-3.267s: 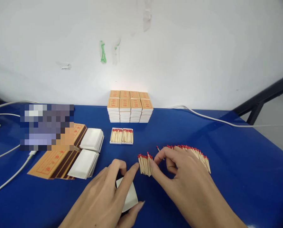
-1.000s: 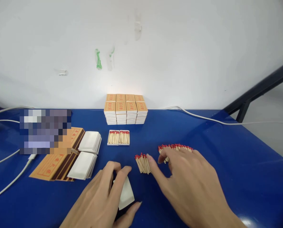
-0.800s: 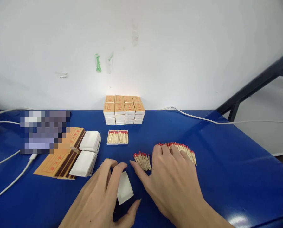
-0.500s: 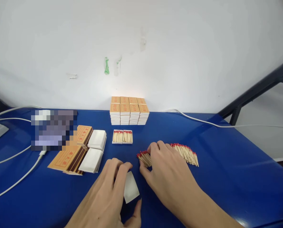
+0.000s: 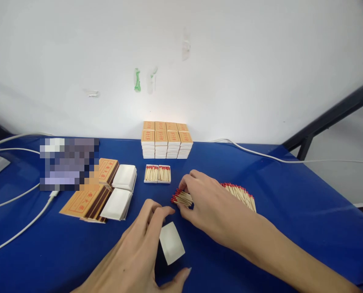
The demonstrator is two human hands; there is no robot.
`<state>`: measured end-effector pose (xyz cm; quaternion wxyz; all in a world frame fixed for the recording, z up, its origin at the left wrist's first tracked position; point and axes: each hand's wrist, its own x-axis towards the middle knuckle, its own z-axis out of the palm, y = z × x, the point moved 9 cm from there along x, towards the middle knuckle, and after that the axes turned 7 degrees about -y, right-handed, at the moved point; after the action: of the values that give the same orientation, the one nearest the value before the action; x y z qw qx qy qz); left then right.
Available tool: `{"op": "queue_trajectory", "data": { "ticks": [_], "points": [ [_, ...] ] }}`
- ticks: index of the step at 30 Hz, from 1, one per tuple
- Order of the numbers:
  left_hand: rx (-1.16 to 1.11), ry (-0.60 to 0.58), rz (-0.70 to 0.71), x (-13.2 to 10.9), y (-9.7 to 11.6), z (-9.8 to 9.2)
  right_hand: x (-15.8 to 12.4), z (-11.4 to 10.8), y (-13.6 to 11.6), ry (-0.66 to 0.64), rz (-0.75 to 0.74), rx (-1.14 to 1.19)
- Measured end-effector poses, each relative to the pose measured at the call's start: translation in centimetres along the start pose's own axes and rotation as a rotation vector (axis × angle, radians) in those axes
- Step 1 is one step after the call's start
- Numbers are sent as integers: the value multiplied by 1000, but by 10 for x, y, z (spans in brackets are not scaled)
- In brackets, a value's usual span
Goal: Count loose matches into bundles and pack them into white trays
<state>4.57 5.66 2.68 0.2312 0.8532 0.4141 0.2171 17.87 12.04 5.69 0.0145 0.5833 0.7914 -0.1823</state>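
Note:
My right hand is closed around a bunch of red-tipped matches, thumb on the near side and fingers on the far side. A loose pile of matches lies behind and to the right of it, partly hidden by the hand. My left hand curves around an empty white matchbox tray. Its fingers are at the tray's left edge, while the thumb is spread apart from the near edge. Two trays filled with matches sit side by side beyond my hands.
A block of stacked matchboxes stands against the wall. On the left lie piles of white trays and orange matchbox sleeves, beside a blurred-out device. White cables run across the blue table.
My right hand has drawn the bunch of matches slightly left, away from the pile. The white tray has shifted a little to the right, and my left thumb has moved right.

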Motion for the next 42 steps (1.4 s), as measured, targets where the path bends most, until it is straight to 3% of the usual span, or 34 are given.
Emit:
{"op": "queue_trajectory", "data": {
  "ticks": [6,15,23,33,38,42],
  "points": [
    [-55,-14,-2,-2,-1,2,8,-1,-8,-35,-66,-14],
    [102,-68,97,0,6,-11,11,3,-4,-65,-151,-14],
    [-102,-266,-21,12,-5,3,9,-1,2,-89,-146,-24],
    [-60,-92,-126,0,-21,5,-7,-18,20,-4,-112,89],
    [-85,-121,-162,0,-27,8,-22,-17,0,-78,-219,82],
    [-144,-141,-154,3,-30,10,-33,-7,-30,-106,-371,46]
  ]
}}
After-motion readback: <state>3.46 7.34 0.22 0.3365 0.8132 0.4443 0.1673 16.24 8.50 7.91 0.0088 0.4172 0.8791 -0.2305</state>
